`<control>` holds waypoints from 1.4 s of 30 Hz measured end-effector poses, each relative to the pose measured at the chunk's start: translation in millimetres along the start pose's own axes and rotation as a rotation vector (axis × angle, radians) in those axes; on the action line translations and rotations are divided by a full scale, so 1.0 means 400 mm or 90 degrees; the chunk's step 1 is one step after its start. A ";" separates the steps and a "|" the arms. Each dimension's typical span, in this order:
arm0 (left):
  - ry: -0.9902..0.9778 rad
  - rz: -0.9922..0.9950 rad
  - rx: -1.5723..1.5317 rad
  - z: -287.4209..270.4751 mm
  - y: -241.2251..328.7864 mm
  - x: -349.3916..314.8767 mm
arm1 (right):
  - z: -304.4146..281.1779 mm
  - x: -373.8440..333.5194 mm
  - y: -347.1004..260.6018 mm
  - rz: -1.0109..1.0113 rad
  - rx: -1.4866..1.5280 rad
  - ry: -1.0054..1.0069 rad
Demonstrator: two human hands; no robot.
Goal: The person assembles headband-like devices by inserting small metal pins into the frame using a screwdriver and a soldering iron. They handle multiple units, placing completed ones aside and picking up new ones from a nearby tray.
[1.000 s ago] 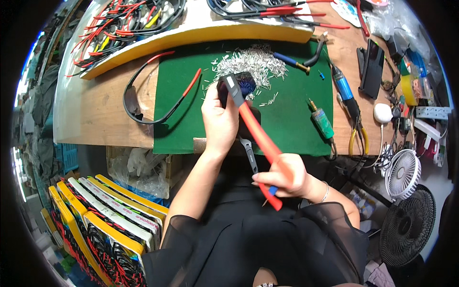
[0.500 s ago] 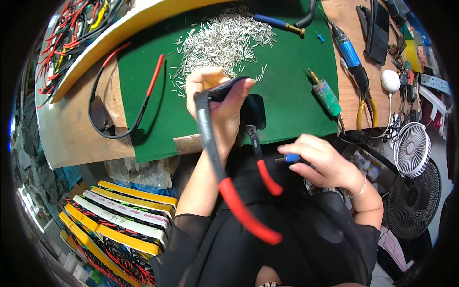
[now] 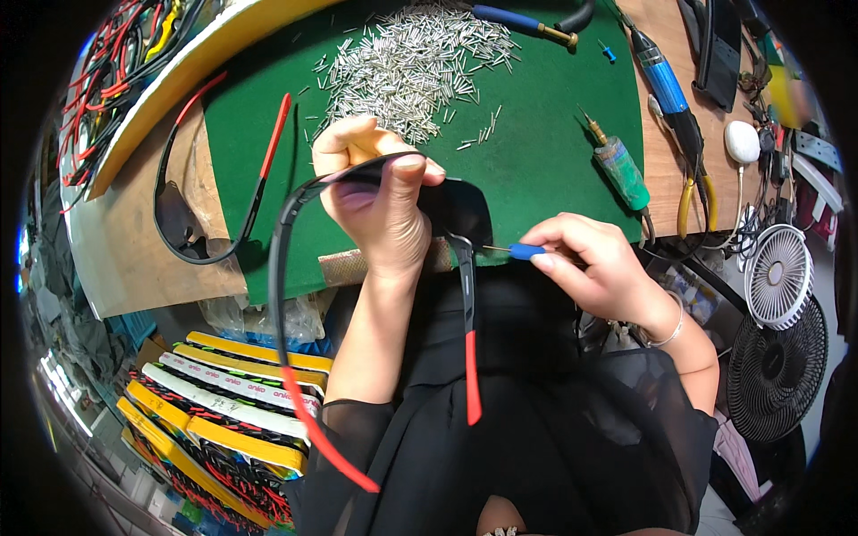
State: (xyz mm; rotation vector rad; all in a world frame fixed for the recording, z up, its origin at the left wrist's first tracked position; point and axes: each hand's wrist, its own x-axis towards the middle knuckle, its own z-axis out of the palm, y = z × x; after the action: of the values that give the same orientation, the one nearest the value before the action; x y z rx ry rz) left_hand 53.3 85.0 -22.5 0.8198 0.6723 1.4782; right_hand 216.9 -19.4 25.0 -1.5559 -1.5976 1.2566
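Observation:
My left hand (image 3: 393,214) is closed round the front of a pair of dark sunglasses (image 3: 468,286), thumb over the lens. Both arms of the glasses are unfolded toward me, black with red ends. Between thumb and fingers, my right hand (image 3: 603,268) pinches a small screwdriver (image 3: 524,252) with a blue handle. Its thin shaft points left and its tip meets the glasses near the right hinge; whether it sits in a screw is too small to tell. Beyond my left hand, a heap of small silvery pins (image 3: 402,76) lies on the green mat (image 3: 545,161).
Another pair of sunglasses (image 3: 165,214) lies at left on the wooden table. To the right are a green-handled tool (image 3: 623,174), a blue electric screwdriver (image 3: 661,85), yellow-handled pliers (image 3: 686,210) and a white fan (image 3: 778,277). Boxes of glasses (image 3: 241,384) stand at lower left.
The sunglasses have turned in my left hand, so their arms spread wider apart. My right hand has moved up and left, bringing the screwdriver tip to the hinge.

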 end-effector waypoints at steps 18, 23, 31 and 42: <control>-0.147 -0.716 0.073 0.022 0.170 -0.147 | 0.069 0.096 -0.055 0.013 0.338 0.211; -0.031 -0.781 -0.048 0.027 0.168 -0.149 | 0.066 0.095 -0.069 0.002 0.290 0.193; 0.019 -0.819 -0.271 -0.024 0.177 -0.148 | -0.017 0.114 -0.041 -0.052 -0.193 0.204; 0.052 -0.833 -0.299 -0.027 0.157 -0.147 | -0.076 0.094 -0.021 -0.159 -0.440 0.258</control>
State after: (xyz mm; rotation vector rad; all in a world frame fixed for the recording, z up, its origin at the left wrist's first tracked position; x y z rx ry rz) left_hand 7.8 22.2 16.4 -0.1231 0.6615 0.4071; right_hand 234.5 24.9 36.6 -1.7726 -1.9644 0.2178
